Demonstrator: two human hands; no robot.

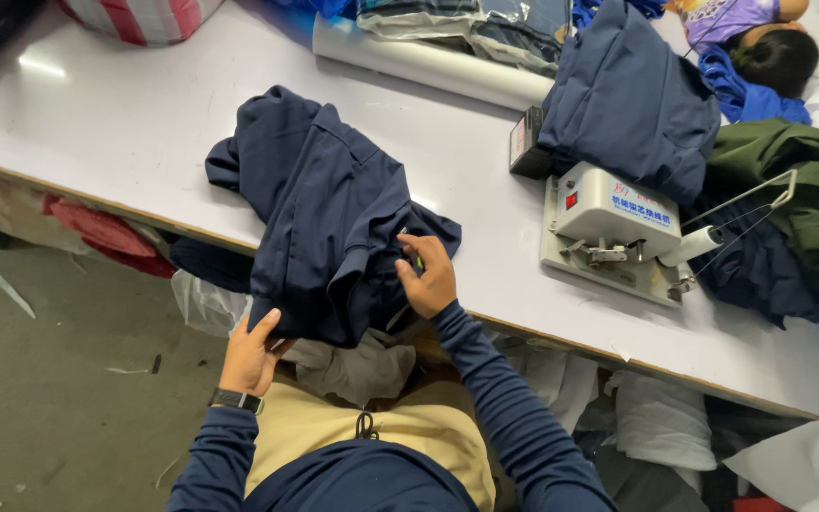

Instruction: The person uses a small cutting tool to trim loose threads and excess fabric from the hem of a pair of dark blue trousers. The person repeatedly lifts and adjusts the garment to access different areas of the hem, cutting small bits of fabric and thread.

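A crumpled navy blue garment lies on the white table, its lower part hanging over the front edge. My left hand grips the garment's lower hem below the table edge; a dark watch sits on that wrist. My right hand pinches a fold on the garment's right side, fingers closed on the cloth. Both arms wear dark blue sleeves.
A small white machine with a thread spool stands to the right. Behind it lie a navy fabric pile, dark green cloth and a white roll. A person rests at the far right corner. Fabric scraps and bags sit under the table.
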